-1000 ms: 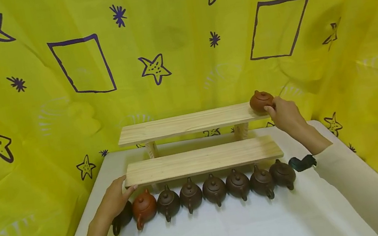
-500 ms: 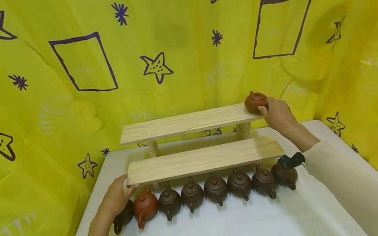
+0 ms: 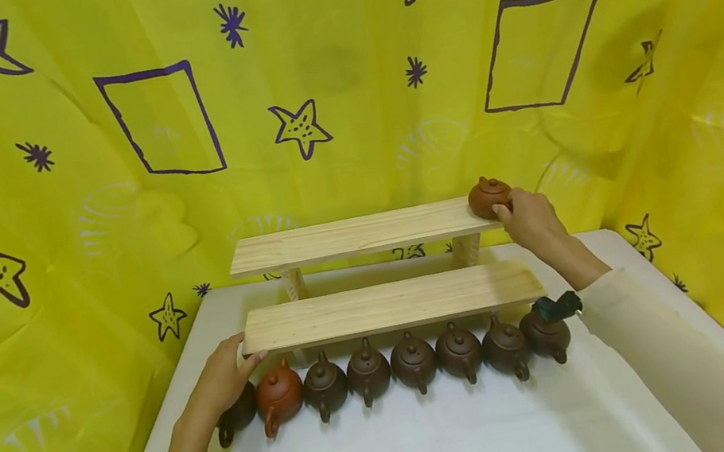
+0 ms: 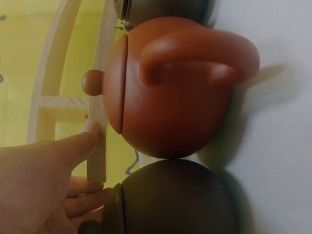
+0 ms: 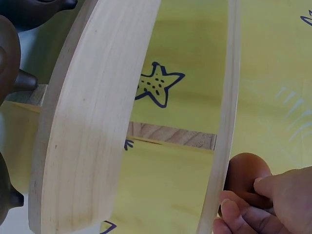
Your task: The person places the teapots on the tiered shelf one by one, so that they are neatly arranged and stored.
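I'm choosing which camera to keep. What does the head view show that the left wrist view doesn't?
Only the head view shows the right hand holding a teapot on the upper shelf, and the whole row of pots on the table. Only the left wrist view shows the thumb tip pressed on the lower shelf's edge. Both show the left hand, the lower shelf and the red pot.
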`<control>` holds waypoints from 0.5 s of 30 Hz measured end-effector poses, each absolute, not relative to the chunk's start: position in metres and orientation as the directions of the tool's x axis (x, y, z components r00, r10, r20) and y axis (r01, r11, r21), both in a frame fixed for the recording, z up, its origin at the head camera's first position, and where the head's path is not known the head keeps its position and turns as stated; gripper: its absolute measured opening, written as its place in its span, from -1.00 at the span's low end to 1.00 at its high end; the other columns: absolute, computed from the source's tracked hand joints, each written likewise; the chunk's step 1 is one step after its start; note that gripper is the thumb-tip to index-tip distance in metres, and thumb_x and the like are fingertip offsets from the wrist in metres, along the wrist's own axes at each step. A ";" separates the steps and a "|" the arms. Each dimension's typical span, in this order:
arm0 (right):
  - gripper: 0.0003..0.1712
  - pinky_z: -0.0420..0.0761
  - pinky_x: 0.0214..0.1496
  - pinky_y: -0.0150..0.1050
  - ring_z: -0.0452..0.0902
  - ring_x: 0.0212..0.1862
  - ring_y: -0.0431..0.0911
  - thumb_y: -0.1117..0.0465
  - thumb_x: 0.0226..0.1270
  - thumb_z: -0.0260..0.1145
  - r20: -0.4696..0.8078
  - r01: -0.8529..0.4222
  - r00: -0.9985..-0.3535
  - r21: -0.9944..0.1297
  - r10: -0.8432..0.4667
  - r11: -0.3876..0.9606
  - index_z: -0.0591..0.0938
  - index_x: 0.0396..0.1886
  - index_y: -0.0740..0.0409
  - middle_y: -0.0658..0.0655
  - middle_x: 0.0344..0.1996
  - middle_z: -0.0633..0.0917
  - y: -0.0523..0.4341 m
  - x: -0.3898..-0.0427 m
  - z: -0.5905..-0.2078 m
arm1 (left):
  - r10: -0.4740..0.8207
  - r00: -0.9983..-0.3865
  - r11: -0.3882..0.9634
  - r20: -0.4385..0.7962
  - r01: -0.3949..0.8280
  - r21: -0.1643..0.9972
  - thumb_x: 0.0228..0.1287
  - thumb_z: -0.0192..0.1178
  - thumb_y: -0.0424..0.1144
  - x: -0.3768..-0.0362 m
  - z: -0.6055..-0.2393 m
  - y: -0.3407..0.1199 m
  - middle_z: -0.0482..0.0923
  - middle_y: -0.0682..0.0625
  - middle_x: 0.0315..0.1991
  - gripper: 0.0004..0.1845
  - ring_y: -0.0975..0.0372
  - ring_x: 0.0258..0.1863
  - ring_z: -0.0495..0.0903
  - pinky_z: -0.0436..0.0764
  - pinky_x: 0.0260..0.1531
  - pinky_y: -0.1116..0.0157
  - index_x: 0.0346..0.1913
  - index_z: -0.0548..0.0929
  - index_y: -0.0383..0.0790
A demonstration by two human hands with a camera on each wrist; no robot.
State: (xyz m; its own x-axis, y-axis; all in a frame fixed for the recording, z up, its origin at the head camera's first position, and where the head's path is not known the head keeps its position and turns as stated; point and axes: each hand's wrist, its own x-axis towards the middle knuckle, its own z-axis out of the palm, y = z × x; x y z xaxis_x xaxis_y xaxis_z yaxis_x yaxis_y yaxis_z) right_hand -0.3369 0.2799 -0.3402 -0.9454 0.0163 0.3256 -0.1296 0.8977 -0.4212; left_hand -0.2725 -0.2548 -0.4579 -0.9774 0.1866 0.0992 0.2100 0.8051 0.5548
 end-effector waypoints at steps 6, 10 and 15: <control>-0.54 0.46 -0.38 -0.01 0.55 -0.34 0.28 0.06 0.66 0.18 0.315 -0.110 -0.949 -0.428 0.034 0.897 0.57 -0.21 0.46 0.35 -0.44 0.60 0.283 -0.335 -0.341 | 0.183 -0.979 0.802 0.089 0.201 0.563 0.58 0.21 -0.13 -0.272 -0.458 -0.254 0.39 -0.59 0.38 -0.33 -0.42 0.41 0.35 0.33 0.41 -0.36 0.44 0.34 -0.64; -0.50 0.40 -0.47 -0.14 0.52 -0.42 0.17 -0.04 0.63 0.22 0.281 -0.088 -0.959 -0.445 0.045 0.891 0.55 -0.26 0.38 0.24 -0.53 0.57 0.288 -0.328 -0.345 | 0.179 -0.980 0.801 0.083 0.195 0.566 0.59 0.20 -0.12 -0.272 -0.458 -0.254 0.38 -0.59 0.39 -0.32 -0.42 0.42 0.35 0.33 0.41 -0.35 0.45 0.33 -0.63; -0.47 0.50 -0.52 -0.17 0.56 -0.50 0.11 -0.01 0.62 0.23 0.259 -0.103 -0.966 -0.443 0.017 0.891 0.59 -0.15 0.49 0.30 -0.51 0.69 0.298 -0.309 -0.355 | 0.177 -0.980 0.803 0.086 0.195 0.564 0.59 0.20 -0.12 -0.271 -0.459 -0.254 0.39 -0.59 0.38 -0.33 -0.42 0.41 0.35 0.34 0.41 -0.35 0.45 0.34 -0.63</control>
State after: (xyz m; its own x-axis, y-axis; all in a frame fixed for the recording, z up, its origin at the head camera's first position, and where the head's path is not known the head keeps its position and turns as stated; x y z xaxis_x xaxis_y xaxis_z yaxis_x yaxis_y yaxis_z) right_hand -0.3091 0.2977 -0.3547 -0.9658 0.0174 0.2588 -0.1026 0.8907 -0.4429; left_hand -0.2714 -0.2542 -0.4587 -0.9804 0.1774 0.0861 0.1948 0.8027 0.5636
